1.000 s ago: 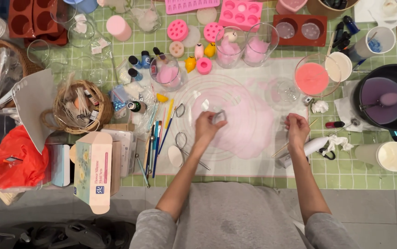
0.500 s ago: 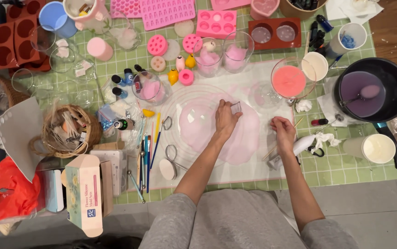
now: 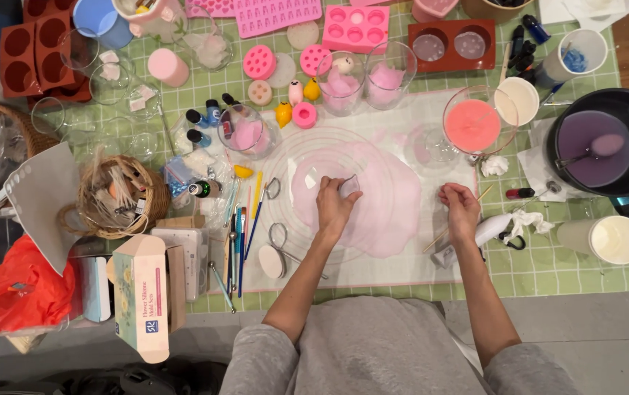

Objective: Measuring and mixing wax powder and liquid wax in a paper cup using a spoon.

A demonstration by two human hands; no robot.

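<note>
— Right, what has the left hand point(image 3: 335, 208) got?

— Its fingers are curled round a small clear scraper-like piece point(image 3: 349, 186), pinched at its twelve o'clock edge. The piece sits over the pale pink sheet point(image 3: 391, 208) spread in the middle of the tabletop point(image 3: 570, 267).

— And the right hand point(image 3: 461, 208)?

— Loosely closed, fingers bent down, resting at the sheet's three o'clock edge. Whether it grips anything, I cannot tell. A thin wooden stick point(image 3: 455, 223) runs under it, and a white tool point(image 3: 491, 229) lies just beside it at four o'clock.

— What surrounds the sheet?

— At twelve o'clock, two glasses with pink material point(image 3: 364, 77). At one o'clock, a glass beaker of coral-pink liquid point(image 3: 473, 124). Far out at three o'clock, a black pot of purple liquid point(image 3: 598, 143). At nine o'clock, brushes and pens point(image 3: 245, 223) lie together, with a woven basket point(image 3: 121, 194) beyond them.

— Anything by the near edge?

— A white oval spoon-like tool point(image 3: 270, 261) at seven o'clock of the left hand.
</note>
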